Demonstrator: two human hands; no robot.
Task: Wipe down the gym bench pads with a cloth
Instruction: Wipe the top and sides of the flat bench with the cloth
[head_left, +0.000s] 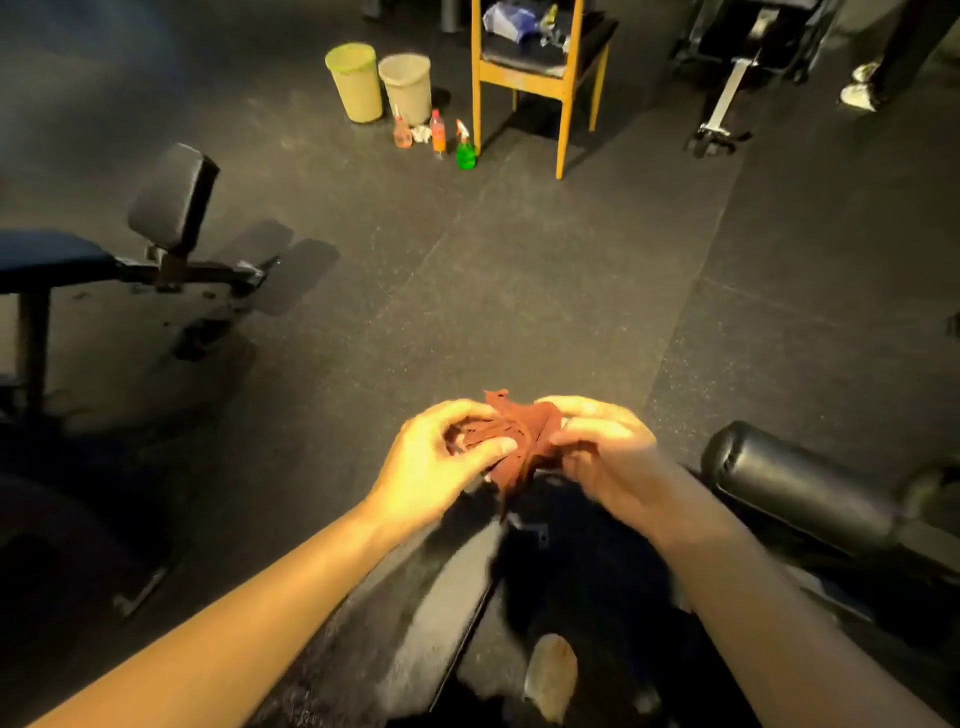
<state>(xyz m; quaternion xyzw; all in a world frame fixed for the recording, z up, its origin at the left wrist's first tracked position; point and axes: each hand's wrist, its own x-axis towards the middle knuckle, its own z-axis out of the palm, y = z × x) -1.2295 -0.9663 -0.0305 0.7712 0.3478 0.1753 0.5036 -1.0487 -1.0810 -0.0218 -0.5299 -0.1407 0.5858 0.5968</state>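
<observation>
step: prepping, both hands bunched the crumpled rust-red cloth (511, 447) mid-air | left hand (436, 462) and right hand (602, 452) gripped it | next: probably press it onto the black cylindrical roller pad (800, 488) nearby

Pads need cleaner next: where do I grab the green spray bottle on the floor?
Probably grip the green spray bottle at its narrow neck under the trigger, from above on the near side: it stands upright, the chair leg close at its right, the orange bottle at its left.
</observation>
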